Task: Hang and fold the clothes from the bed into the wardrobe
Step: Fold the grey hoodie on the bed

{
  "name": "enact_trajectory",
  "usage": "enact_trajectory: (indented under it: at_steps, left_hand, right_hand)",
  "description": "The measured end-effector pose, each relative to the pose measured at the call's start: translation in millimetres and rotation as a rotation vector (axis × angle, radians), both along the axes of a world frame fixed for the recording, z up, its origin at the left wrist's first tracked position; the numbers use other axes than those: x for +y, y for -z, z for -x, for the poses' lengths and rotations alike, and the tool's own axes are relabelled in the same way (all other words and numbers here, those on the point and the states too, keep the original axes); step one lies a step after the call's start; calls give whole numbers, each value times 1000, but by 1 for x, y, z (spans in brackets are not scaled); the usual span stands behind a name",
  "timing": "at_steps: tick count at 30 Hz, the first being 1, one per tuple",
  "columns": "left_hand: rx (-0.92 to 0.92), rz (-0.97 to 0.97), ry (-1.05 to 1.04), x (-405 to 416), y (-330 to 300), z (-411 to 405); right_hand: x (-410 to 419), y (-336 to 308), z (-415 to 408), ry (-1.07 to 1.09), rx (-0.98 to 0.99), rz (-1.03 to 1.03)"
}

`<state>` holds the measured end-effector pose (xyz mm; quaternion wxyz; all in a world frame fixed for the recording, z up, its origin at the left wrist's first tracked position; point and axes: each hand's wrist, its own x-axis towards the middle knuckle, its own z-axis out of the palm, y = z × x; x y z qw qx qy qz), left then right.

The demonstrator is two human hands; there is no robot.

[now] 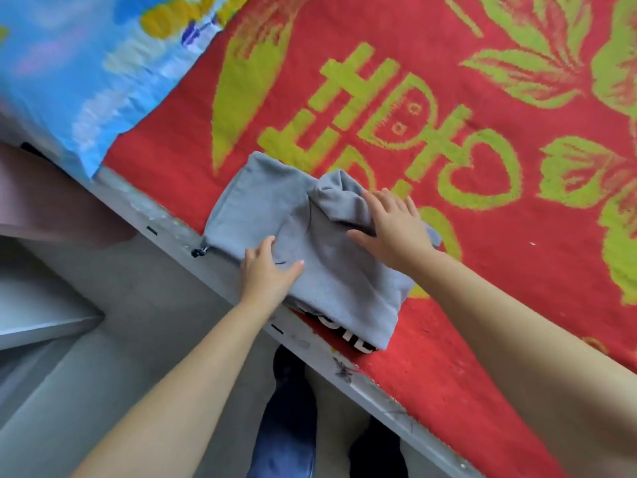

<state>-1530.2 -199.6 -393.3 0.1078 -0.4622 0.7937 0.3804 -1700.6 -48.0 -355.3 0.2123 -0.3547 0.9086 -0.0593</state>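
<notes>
Grey garment [310, 243] lies folded into a compact bundle at the near edge of the bed [482, 270], on the red blanket. Left hand [270, 270] and right hand [393, 224] both rest flat on it, fingers spread and relaxed, pressing, not gripping. Folding looks almost done; carrying it to the wardrobe remains. No wardrobe in view, and no other clothes.

The red blanket [448, 277] bears a large yellow-green 囍 character; white lettering under the grey garment [310, 243] is unreadable.
</notes>
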Motion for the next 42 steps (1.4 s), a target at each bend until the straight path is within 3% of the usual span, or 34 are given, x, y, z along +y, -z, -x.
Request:
enact_trajectory:
  at_steps: [4, 8, 10, 12, 14, 16, 18, 20, 22, 24, 26, 28, 30, 33, 36, 38, 39, 42]
  left_hand:
    - [-63, 191, 174, 18, -1, -2]
    - [-203, 283, 253, 22, 18, -19]
    - [-217, 281, 246, 28, 27, -28]
    - [-214, 293, 219, 32, 28, -29]
    - [-209, 318, 212, 33, 20, -28]
    - [-171, 385, 280, 36, 6, -29]
    - [-27, 543, 425, 56, -12, -27]
    - [201, 652, 596, 94, -24, -19]
    - [235, 582, 819, 133, -26, -9]
    - [105, 540, 930, 160, -23, -6]
    - [101, 561, 878, 169, -17, -9]
    - [160, 582, 842, 168, -17, -15]
    - [201, 593, 815, 163, -19, -19]
    - [275, 446, 906, 164, -19, -36]
    - [222, 395, 972, 176, -10, -78]
    - [275, 399, 812, 180, -7, -94]
    - [344, 425, 735, 182, -10, -93]
    - [555, 528, 556, 189, -30, -53]
  right_hand:
    - [-46, 23, 14, -83, 71, -42]
    - [-40, 39, 81, 310, -189, 166]
    - [-27, 49, 91, 295, -210, -17]
    - [-25, 53, 89, 286, -119, -134]
    - [-24, 41, 84, 295, 47, 13]
    - [-16, 19, 79, 76, 273, 259]
    - [3, 0, 65, -341, 308, 418]
    - [39, 1, 42, -784, 301, 316]
    - [76, 10, 35, -904, 268, 48]
    - [98, 21, 47, -622, 183, -208]
    - [102, 27, 61, -200, 8, -318]
    - [99, 33, 66, 27, -170, -153]
    - [96, 35, 60, 119, -161, 49]
    - [104, 36, 67, 385, -167, 131]
    - [114, 37, 86, 654, -329, 158]
    - [112, 37, 90, 626, -342, 100]
    - [109, 33, 87, 535, -258, 81]
    - [101, 14, 68, -45, 47, 280]
